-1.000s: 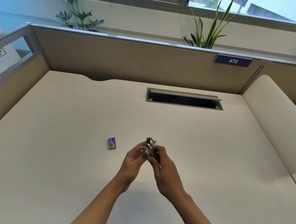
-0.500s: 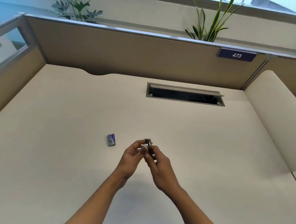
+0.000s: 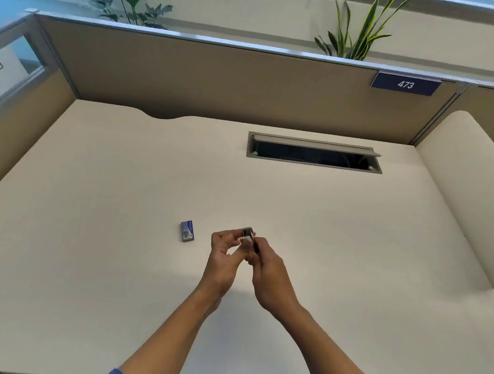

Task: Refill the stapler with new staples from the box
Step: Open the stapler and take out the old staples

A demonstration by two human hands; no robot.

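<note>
Now the stapler (image 3: 248, 236) sits lower and tighter between the fingertips than a second ago, when it stood taller and seemed opened out; that suggests it is being worked open or shut, though it is too small to tell. Both the left hand (image 3: 224, 257) and right hand (image 3: 272, 278) pinch it above the desk (image 3: 90, 264). Just left, the staple box (image 3: 187, 231) lies flat, seemingly closed, contents hidden.

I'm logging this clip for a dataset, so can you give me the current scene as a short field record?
setting: cubicle desk
left hand: pinching the stapler
right hand: gripping the stapler
stapler: held above the desk between both hands; open or closed cannot be told
staple box: lying on the desk, left of the hands, untouched
cable slot: lid raised
</note>
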